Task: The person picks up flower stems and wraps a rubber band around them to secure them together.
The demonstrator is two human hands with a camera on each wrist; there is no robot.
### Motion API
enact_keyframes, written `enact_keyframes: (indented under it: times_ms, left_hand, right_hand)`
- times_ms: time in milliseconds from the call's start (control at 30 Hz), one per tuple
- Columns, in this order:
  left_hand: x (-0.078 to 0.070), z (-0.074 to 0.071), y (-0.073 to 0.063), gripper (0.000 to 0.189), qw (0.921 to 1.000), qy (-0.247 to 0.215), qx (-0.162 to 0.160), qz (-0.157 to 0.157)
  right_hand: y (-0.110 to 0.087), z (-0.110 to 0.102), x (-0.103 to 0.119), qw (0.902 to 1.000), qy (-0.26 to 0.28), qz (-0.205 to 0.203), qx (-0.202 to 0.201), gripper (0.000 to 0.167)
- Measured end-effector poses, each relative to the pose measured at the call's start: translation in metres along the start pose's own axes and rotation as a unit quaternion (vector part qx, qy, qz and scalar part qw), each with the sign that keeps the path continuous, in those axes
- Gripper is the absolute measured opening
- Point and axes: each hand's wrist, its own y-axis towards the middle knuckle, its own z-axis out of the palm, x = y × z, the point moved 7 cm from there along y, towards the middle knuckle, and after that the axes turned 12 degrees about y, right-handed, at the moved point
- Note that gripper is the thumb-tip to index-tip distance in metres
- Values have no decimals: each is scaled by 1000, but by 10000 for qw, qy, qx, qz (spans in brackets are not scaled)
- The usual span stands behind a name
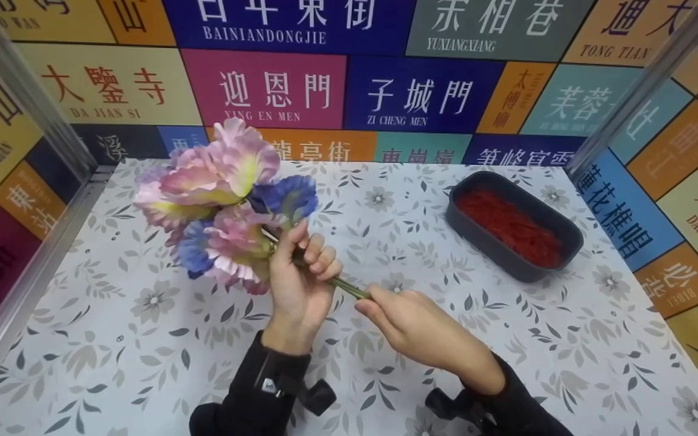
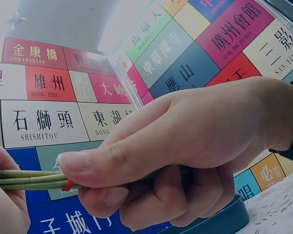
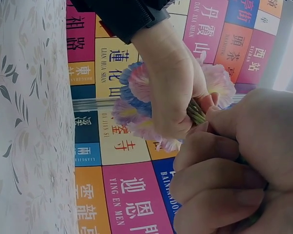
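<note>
A bouquet of pink and blue artificial flowers (image 1: 222, 188) is held up over the left part of the table. My left hand (image 1: 303, 278) grips its green stems just below the blooms. Lower down, my right hand (image 1: 422, 324) holds the stem ends with the thumb laid along them. In the left wrist view, a small red tie (image 2: 68, 185) shows on the stems (image 2: 34, 179) by the right thumb. Seen from the right wrist, the curled right fingers (image 3: 210, 183) are close up, with the left hand (image 3: 173, 83) beyond, partly covering the flowers (image 3: 136, 97).
A dark grey oblong container (image 1: 521, 269) with red shredded material (image 1: 506, 227) stands at the table's right. The table (image 1: 161, 357) has a leaf-patterned cover. Panels with coloured lettering (image 1: 264, 91) enclose the back and sides, with metal posts (image 1: 634, 85) at the corners.
</note>
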Motion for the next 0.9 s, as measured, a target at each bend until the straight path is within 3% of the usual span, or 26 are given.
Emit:
enact_keyframes:
  times_ms: [133, 233, 367, 467, 733, 900]
  left_hand:
    - [-1, 1, -2, 37, 9969, 729, -303, 7]
    - [-1, 3, -3, 32, 9940, 1038, -357, -27]
    - [-2, 8, -3, 20, 9935, 1132, -90, 1]
    - [-2, 15, -4, 23, 9908, 1337, 227, 22]
    - [-4, 27, -12, 48, 9705, 2364, 453, 145]
    - [-5, 33, -15, 51, 9531, 2925, 597, 509]
  right_hand:
    - [0, -3, 1, 9998, 144, -49, -153, 19]
    - [0, -5, 2, 9994, 191, -99, -280, 19]
    - [1, -7, 2, 9989, 266, -90, -383, 19]
    - [1, -9, 1, 9983, 369, 7, -443, 19]
    - [0, -18, 2, 9925, 707, 183, -984, 22]
    - [-2, -23, 0, 9850, 1161, 174, -1265, 24]
